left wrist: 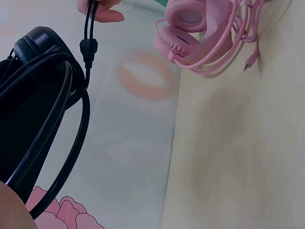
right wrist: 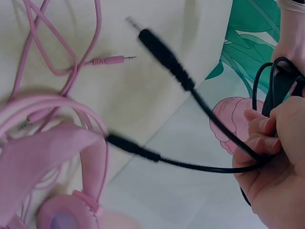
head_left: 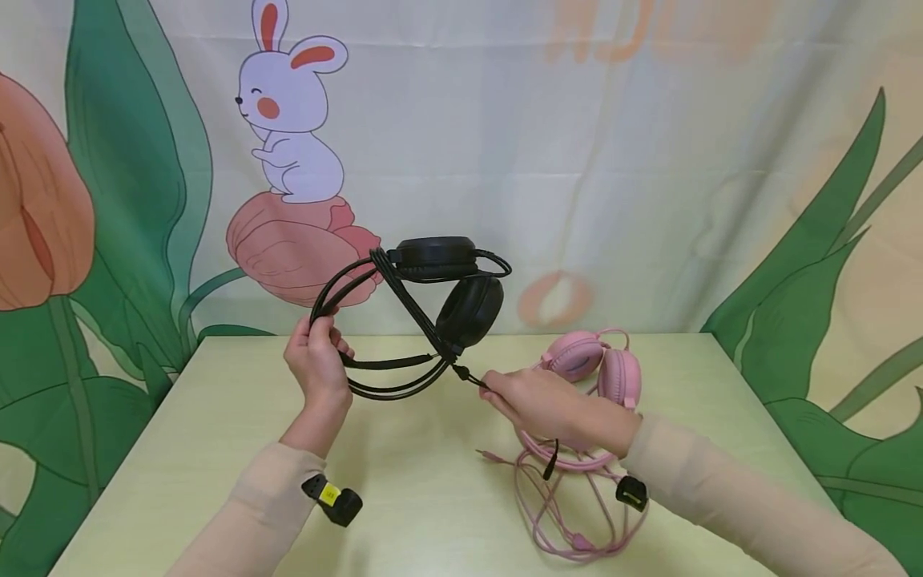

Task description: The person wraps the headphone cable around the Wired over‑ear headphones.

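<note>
Black over-ear headphones (head_left: 470,311) are held up above the table, their cable wound in loops around the headband and ear cups. My left hand (head_left: 317,361) grips the headband side together with some cable loops. On the other side, my right hand (head_left: 537,402) pinches the thin cable end just past a small black splitter (left wrist: 88,46). Two black audio plugs (right wrist: 162,52) dangle from the right hand's curled fingers in the right wrist view. In the left wrist view, only a bit of the left hand (left wrist: 12,210) shows at the lower left corner.
Pink headphones (head_left: 620,377) lie on the right of the pale table (head_left: 404,497), beneath and behind the right forearm. Their pink cable (head_left: 537,533) spreads in loose loops toward the front. A printed cloth (head_left: 461,144) with a rabbit and tulips hangs behind the table.
</note>
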A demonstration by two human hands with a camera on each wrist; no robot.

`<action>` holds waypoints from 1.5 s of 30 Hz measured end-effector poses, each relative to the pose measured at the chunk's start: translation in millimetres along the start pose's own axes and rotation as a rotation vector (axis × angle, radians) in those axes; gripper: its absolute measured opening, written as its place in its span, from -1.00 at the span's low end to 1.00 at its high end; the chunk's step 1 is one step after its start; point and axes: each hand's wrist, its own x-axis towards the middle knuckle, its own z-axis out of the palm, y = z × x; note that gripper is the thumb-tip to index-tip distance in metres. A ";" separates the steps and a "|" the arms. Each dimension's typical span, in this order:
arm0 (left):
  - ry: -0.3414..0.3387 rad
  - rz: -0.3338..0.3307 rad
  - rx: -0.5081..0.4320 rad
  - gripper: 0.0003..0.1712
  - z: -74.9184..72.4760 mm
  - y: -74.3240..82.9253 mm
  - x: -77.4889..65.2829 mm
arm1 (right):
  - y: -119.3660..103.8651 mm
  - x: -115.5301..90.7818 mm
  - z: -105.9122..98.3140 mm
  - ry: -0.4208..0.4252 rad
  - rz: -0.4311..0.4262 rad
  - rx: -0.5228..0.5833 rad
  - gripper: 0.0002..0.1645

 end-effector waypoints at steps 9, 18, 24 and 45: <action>0.056 0.030 0.128 -0.82 -2.6 -1.3 -0.7 | -1.9 1.1 -18.0 -0.030 -0.024 -0.114 -0.83; 0.059 -0.086 0.312 -0.88 -7.9 -11.1 -3.0 | 3.5 7.6 -28.0 0.100 -0.323 -0.633 -0.89; 0.019 -0.164 0.375 -0.89 -12.2 -16.1 -5.9 | 3.6 11.2 -36.8 0.131 -0.469 -0.768 -0.84; -0.216 -0.354 0.388 -0.81 -12.7 -17.4 -12.2 | 10.9 18.3 -45.7 0.169 -0.636 -1.050 -0.91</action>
